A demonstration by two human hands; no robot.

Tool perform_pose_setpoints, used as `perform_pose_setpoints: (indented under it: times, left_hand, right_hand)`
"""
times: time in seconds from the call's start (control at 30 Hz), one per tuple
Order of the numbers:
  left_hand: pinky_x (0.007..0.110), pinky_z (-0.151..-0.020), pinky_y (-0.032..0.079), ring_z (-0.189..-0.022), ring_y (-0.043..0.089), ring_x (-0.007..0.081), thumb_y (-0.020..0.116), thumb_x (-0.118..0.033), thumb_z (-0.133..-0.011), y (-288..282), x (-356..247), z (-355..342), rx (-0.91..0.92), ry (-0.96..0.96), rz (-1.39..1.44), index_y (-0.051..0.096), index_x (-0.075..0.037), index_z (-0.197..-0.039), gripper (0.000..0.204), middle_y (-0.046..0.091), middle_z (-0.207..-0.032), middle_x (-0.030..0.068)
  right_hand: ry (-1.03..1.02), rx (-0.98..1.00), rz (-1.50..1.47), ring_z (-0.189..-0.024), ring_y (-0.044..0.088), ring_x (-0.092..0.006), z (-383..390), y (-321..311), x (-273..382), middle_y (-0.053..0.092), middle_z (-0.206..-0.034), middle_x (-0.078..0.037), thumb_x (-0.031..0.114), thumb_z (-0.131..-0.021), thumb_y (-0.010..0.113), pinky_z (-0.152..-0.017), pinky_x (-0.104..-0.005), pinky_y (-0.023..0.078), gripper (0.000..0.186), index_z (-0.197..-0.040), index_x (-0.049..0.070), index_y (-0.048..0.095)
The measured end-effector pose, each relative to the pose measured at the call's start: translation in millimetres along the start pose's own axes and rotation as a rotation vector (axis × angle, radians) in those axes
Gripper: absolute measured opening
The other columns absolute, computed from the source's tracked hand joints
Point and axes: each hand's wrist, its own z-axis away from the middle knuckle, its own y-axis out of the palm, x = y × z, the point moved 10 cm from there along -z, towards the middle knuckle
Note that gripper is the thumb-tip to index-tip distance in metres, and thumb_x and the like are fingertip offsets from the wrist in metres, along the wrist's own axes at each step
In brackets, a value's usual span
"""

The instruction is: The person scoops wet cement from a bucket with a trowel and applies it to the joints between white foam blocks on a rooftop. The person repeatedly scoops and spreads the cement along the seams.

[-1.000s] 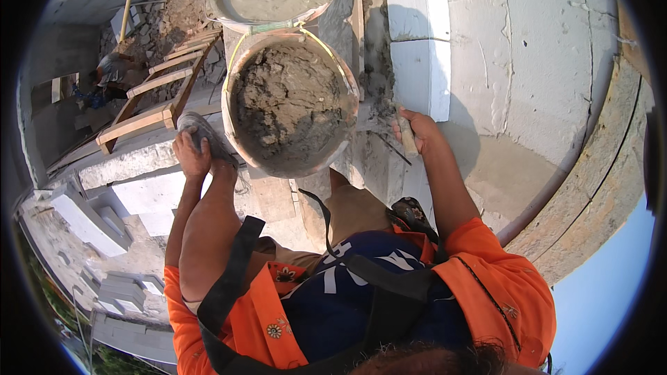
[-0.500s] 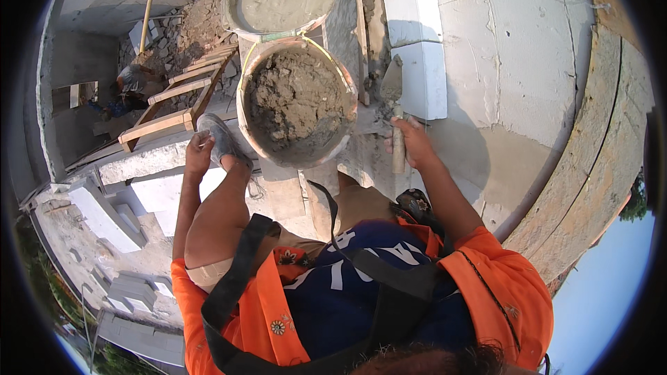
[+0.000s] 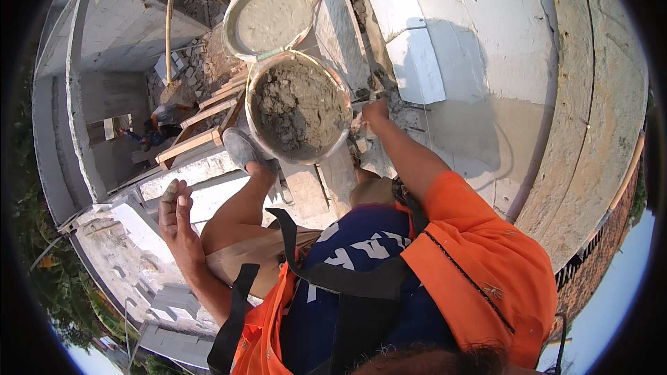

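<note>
In the head view, the mortar bucket (image 3: 338, 139) stands ahead of the person's body and serves as the landmark here. It holds thick, lumpy grey-brown mortar (image 3: 288, 107), and a yellow handle lies along its far rim.

The right hand (image 3: 376, 112) is just to the right of the bucket, closed in a fist around a trowel (image 3: 378, 85). Most of the tool is hidden by the fingers, and whether any mortar sits on its blade is too small to tell. The left hand (image 3: 182, 229) is well apart from the bucket, to its left and nearer the body. It is raised, opened out with the fingers extended, and has hold of nothing. The bucket therefore lies farther forward than the left hand and close beside the right.

Right beyond the bucket stands a second bucket (image 3: 231, 40) with a smoother, wetter grey mix. To the right of the mortar bucket, past the right hand, a white block (image 3: 415, 66) sits along the wall. To its left are a wooden ladder (image 3: 189, 144) and, nearer, the person's grey shoe (image 3: 240, 148). Farther left, beyond the ladder, a co-worker (image 3: 165, 117) bends low. Planks (image 3: 303, 187) run on the bucket's near side.
</note>
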Motion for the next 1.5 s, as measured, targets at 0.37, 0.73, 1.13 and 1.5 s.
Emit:
perform_pose_setpoints:
  times: [0.37,0.73,1.13,1.5]
  left_hand:
    - [0.038,-0.114,0.047,-0.13,0.063,0.0251,0.068,-0.018,-0.107,56,-34,36,0.032,0.079,0.021,0.058,0.007,-0.144,0.045,0.068,-0.135,0.0195]
    - [0.034,-0.105,0.052,-0.119,0.066,0.0205,0.069,-0.018,-0.107,80,-72,38,0.128,0.135,-0.06,0.061,0.008,-0.138,0.042,0.071,-0.129,0.0171]
    - [0.047,-0.095,0.055,-0.105,0.074,0.0401,0.067,-0.027,-0.095,131,-16,-42,0.245,0.018,-0.726,0.077,-0.001,-0.116,0.034,0.077,-0.108,0.0256]
    - [0.05,-0.098,0.058,-0.115,0.074,0.0408,0.067,-0.015,-0.089,147,-47,-61,0.117,0.015,-0.678,0.078,0.0,-0.111,0.029,0.076,-0.118,0.0259]
  right_hand:
    - [-0.031,0.2,0.238,-0.091,0.077,-0.0335,-3,-37,115,0.078,-0.096,-0.022,0.01,-0.093,0.069,-0.073,-0.0443,0.06,0.017,-0.096,-0.006,0.075]
    - [0.05,0.173,-0.356,-0.067,0.069,-0.0315,148,-74,118,0.067,-0.104,-0.025,0.027,-0.106,0.061,-0.048,-0.0432,0.055,0.056,-0.145,-0.009,0.039]
    - [-0.991,0.499,0.553,-0.114,0.071,-0.0465,340,-183,242,0.068,-0.125,-0.036,0.03,-0.106,0.059,-0.098,-0.0532,0.054,0.043,-0.132,-0.004,0.063]
    - [-0.994,0.482,1.133,-0.117,0.071,-0.0458,393,-52,271,0.073,-0.121,-0.03,0.014,-0.096,0.061,-0.099,-0.0539,0.056,0.033,-0.122,-0.005,0.066]
